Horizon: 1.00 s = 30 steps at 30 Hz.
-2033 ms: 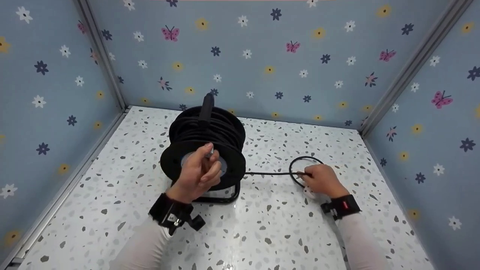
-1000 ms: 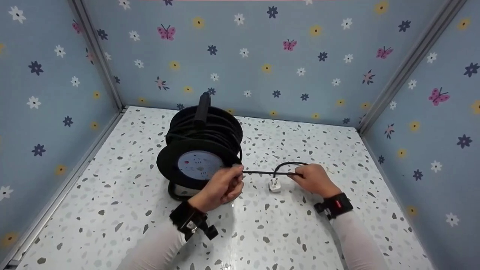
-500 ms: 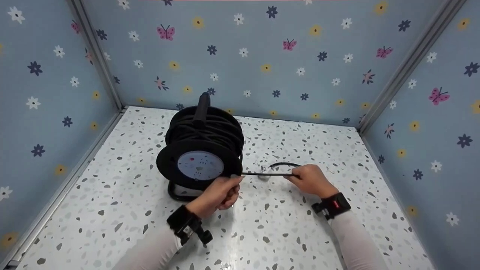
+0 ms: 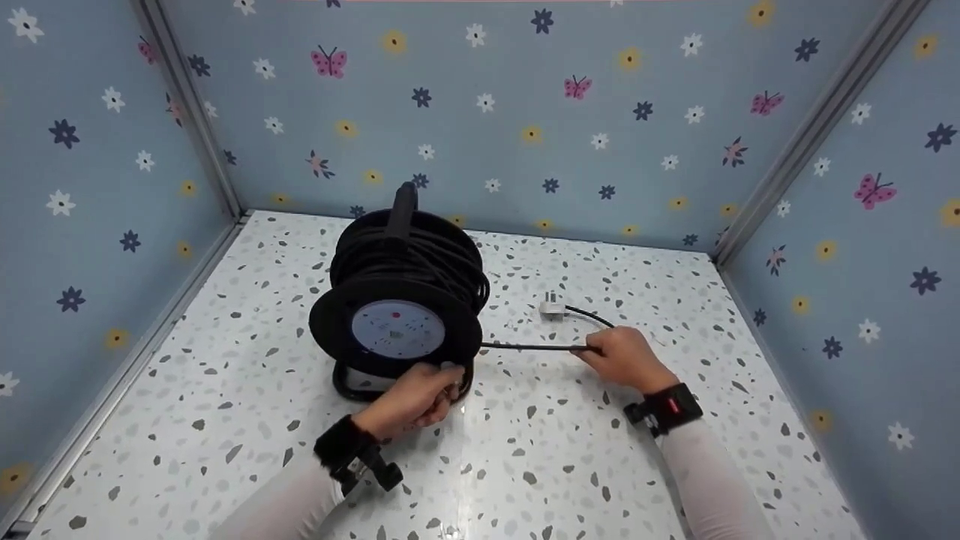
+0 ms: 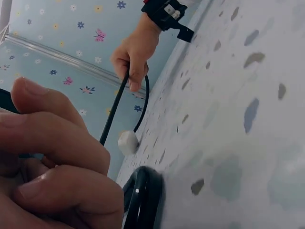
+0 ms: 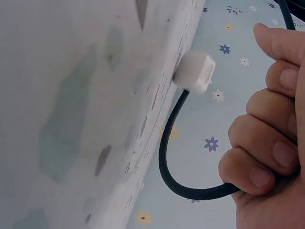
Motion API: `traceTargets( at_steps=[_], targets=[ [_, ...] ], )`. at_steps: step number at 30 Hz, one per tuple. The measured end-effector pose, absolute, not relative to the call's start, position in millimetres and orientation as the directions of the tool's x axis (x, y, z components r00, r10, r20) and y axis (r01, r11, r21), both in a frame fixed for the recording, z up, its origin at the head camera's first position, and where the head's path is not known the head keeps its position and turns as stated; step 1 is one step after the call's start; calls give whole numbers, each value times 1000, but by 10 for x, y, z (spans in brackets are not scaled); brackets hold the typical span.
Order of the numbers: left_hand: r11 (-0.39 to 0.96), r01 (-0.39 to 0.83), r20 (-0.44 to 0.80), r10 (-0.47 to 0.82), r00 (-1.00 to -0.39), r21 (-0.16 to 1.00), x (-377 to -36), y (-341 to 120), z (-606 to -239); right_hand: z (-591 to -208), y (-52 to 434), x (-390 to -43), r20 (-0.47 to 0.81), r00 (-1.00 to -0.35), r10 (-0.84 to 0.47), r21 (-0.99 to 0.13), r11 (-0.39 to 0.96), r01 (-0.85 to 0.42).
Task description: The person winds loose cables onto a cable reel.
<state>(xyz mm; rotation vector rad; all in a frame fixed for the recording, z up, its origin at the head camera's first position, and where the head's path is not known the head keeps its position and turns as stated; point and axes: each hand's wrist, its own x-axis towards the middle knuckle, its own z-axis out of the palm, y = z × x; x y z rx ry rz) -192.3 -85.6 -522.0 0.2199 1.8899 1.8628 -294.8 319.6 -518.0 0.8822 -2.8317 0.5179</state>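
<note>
— Fingers first: what are yours doing?

— My right hand point(image 4: 626, 358) has its fingers point(image 6: 267, 143) curled round the black cable point(image 4: 529, 346), pinching it a little way back from its end. My left hand point(image 4: 416, 396) is curled at the lower front rim of the cable reel point(image 4: 397, 300), on a small pale knob there.

— Where does the cable lie?

— It runs taut from the reel's right side to my right hand, then loops past it to the white plug point(image 4: 553, 308), which rests on the speckled table point(image 4: 562, 465), just beyond my knuckles.

— And the reel?

— Upright on its black stand, its pale socket face towards me.
</note>
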Motion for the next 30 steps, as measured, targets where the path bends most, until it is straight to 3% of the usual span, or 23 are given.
traceTargets(
  at_steps=[6, 18, 30],
  targets=[
    [185, -190, -249, 384, -889, 964, -1887, -1030, -5270, -5162, 3212, -2940, 219, -834, -506, -270, 790, -551],
    [270, -220, -310, 359, -880, 937, -1856, -1247, -5263, -5163, 3221, -2932, 202, -838, -507, -271, 793, -546],
    [268, -250, -337, 356, -871, 930, -1872, -1306, -5241, -5141, 3191, -2932, 218, -809, -546, -212, 783, -585]
  ],
)
